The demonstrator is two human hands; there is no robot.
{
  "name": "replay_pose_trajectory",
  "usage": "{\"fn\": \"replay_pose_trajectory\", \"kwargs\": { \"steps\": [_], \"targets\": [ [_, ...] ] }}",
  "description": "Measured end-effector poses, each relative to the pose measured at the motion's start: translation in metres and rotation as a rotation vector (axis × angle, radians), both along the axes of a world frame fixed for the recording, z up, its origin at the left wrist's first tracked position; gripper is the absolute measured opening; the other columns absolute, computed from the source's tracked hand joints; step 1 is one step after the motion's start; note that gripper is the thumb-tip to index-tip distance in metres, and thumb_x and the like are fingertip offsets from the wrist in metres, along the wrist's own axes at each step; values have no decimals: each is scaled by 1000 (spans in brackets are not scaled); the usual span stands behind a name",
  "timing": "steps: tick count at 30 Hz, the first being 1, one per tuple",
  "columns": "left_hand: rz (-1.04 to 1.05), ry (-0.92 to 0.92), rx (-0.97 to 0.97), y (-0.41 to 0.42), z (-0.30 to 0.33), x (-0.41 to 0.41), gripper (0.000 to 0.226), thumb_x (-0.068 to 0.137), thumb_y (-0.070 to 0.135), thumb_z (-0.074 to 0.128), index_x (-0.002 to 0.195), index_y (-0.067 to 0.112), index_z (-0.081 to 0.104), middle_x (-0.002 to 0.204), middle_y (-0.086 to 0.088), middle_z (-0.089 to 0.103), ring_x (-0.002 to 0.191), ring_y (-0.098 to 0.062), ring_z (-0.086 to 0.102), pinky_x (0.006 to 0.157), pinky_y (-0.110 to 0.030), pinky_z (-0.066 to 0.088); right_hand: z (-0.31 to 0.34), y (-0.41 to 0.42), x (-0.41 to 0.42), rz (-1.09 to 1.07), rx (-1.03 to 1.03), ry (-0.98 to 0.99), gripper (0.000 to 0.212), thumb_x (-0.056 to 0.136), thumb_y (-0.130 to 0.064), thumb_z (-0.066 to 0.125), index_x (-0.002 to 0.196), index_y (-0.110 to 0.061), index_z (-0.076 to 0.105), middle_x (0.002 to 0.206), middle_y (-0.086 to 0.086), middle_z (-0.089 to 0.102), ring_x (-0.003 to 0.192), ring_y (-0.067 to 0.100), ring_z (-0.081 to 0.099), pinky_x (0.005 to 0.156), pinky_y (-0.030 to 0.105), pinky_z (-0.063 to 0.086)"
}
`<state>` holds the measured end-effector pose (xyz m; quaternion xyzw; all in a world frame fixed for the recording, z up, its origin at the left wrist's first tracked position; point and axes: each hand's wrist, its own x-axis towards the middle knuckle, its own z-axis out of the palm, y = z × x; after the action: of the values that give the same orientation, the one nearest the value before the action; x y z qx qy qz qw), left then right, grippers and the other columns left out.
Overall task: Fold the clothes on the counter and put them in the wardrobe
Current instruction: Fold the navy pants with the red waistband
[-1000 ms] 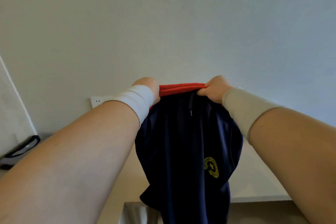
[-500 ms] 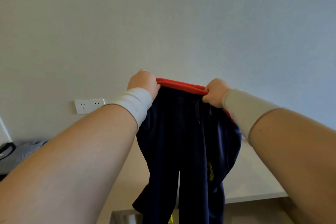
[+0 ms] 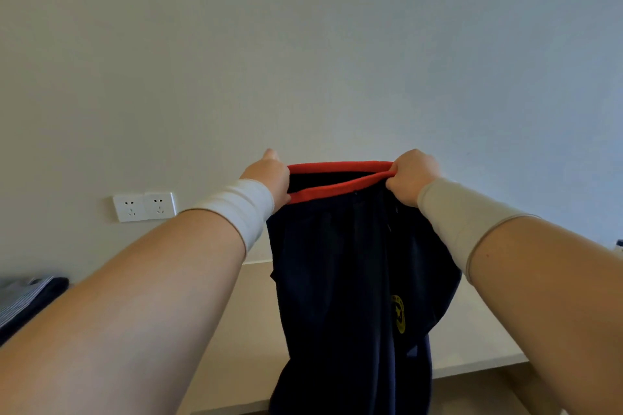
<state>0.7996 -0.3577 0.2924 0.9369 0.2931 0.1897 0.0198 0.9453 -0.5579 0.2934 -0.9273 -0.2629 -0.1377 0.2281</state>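
Dark navy trousers [image 3: 340, 280] with a red waistband [image 3: 337, 190] and a small yellow badge hang in the air in front of the wall. My left hand [image 3: 271, 175] grips the left end of the waistband. My right hand [image 3: 409, 177] grips the right end. The waistband is stretched open between them, roughly level. The trouser legs drop down past the beige counter [image 3: 249, 330] and out of the bottom of the frame. Both wrists wear pale bands.
A white double wall socket [image 3: 144, 206] sits on the wall at the left. Striped and dark folded clothes [image 3: 23, 303] lie at the far left edge of the counter. The counter's front edge runs along the lower right.
My hands have moved apart and levelled, so the waistband now opens wider. The camera has swung left, bringing the socket further into view. The trousers hang straighter.
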Motion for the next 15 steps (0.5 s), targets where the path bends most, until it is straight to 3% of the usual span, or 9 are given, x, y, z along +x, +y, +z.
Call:
{"fn": "replay_pose_trajectory", "kwargs": {
  "steps": [3,5,7,9,12,15],
  "targets": [
    [52,19,10,-8,2,0,42,83,35,68,99,10,39,97,-5,52,68,-21,55,57,-31,42,3,-1,-4,68,53,78,15,83,-14,59,88,-11,72,79,6,65,71,22,60,67,32,54],
    [75,83,-25,-17,3,1,48,81,43,70,99,12,38,97,-4,48,79,-24,58,63,-34,47,5,0,-9,123,81,130,15,81,-14,62,89,-6,72,80,9,66,76,25,62,75,35,55],
    [86,170,-27,-22,-2,5,50,79,48,68,105,10,49,99,-5,48,78,-25,59,61,-33,46,7,0,-14,174,110,195,19,78,-15,65,88,0,72,73,8,60,71,23,56,72,32,50],
    [-12,220,-85,-26,-6,9,38,84,39,59,105,9,63,99,-6,57,82,-26,61,66,-33,49,7,0,-19,208,117,235,22,77,-17,67,87,2,71,72,8,56,70,22,52,70,31,47],
    [-221,47,-411,-36,-6,16,24,89,23,54,100,13,73,105,-3,70,97,-22,63,88,-33,50,7,0,-27,259,89,299,15,75,-19,67,79,-4,70,67,6,56,67,21,52,68,30,48],
    [-352,37,-595,-55,5,12,23,85,22,58,102,13,72,93,-1,65,85,-20,56,78,-29,46,6,1,-33,288,70,362,10,73,-20,67,71,-10,66,62,4,56,61,20,52,62,27,47]
  ]
}}
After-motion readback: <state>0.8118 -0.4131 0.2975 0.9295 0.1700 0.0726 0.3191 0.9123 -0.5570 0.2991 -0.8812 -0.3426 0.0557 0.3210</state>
